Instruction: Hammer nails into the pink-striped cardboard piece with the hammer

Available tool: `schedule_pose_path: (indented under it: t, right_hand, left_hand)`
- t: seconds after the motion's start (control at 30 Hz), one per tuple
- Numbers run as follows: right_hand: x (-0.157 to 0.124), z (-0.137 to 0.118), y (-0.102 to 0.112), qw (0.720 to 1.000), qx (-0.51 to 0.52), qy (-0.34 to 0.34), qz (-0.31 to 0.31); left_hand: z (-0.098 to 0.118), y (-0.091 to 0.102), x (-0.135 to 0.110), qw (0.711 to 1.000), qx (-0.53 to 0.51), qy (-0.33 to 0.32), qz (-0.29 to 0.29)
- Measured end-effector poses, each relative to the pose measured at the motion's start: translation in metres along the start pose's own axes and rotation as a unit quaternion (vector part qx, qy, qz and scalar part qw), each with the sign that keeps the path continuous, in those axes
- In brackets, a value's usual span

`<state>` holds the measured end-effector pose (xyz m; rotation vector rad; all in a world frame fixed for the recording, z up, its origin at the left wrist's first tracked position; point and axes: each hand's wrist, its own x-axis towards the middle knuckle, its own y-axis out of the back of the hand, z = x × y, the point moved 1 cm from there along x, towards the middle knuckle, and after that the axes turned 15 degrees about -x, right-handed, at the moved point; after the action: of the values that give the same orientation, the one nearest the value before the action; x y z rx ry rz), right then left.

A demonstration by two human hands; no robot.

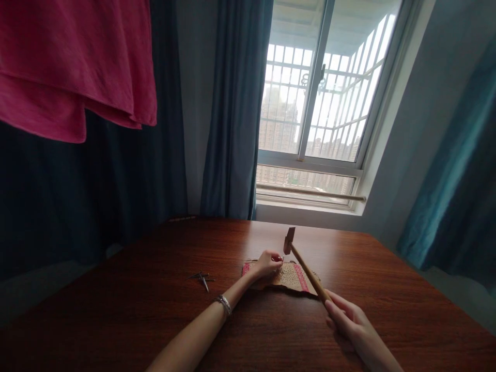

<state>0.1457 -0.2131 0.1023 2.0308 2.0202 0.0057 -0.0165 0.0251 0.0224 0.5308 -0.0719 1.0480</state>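
Observation:
My right hand [346, 320] is wrapped round the wooden handle of a hammer [308, 271]. The hammer's head is raised just to the right of my left hand [268, 263]. Between the fingertips of that left hand a small nail [283, 258] stands up, its lower end hidden. Beneath them lies a flat piece of cardboard [289, 279] with many dark dots and reddish-pink bands. My left hand rests over its left part. A small pile of loose nails [203, 279] lies on the table to the left.
The brown wooden table [155, 310] reaches to the wall below a barred window [310, 103]. Blue curtains [236, 113] hang at the back and right. A pink cloth [77, 67] hangs at the upper left.

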Motion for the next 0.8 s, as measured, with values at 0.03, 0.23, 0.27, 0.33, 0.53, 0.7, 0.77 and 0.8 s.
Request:
schedule_pose_path:
  t: [0.03, 0.23, 0.27, 0.33, 0.53, 0.7, 0.77, 0.8]
  right_hand:
    - [0.0003, 0.0004, -0.0010, 1.000, 0.003, 0.002, 0.003]
    - [0.0006, -0.0009, -0.0056, 1.000, 0.010, 0.007, -0.005]
    - [0.0003, -0.0010, -0.0060, 1.000, 0.012, 0.005, -0.005]
    - [-0.0002, -0.0006, -0.0066, 1.000, 0.014, 0.000, 0.007]
    - [-0.0008, 0.0010, -0.0065, 1.000, 0.006, -0.003, 0.020]
    - [0.0008, 0.0023, -0.0060, 0.999, 0.002, -0.006, 0.032]
    - [0.0004, 0.0004, -0.0060, 1.000, -0.001, -0.002, 0.020]
    - [-0.0002, -0.0010, -0.0062, 1.000, -0.001, 0.003, 0.009]
  left_hand:
    - [0.0001, 0.0002, 0.0000, 1.000, -0.002, 0.001, -0.002]
    - [0.0019, 0.0008, 0.0002, 1.000, -0.010, 0.009, -0.004]
    - [0.0020, 0.0008, 0.0003, 1.000, -0.010, 0.008, -0.004]
    - [0.0019, 0.0008, 0.0003, 1.000, -0.013, 0.005, -0.005]
    - [0.0006, 0.0007, -0.0010, 1.000, -0.018, -0.002, -0.013]
    - [-0.0012, -0.0007, -0.0007, 1.000, -0.024, -0.003, -0.012]
    - [-0.0014, -0.0010, -0.0004, 1.000, -0.025, 0.000, -0.010]
    - [-0.0013, -0.0010, -0.0003, 1.000, -0.024, 0.002, -0.010]
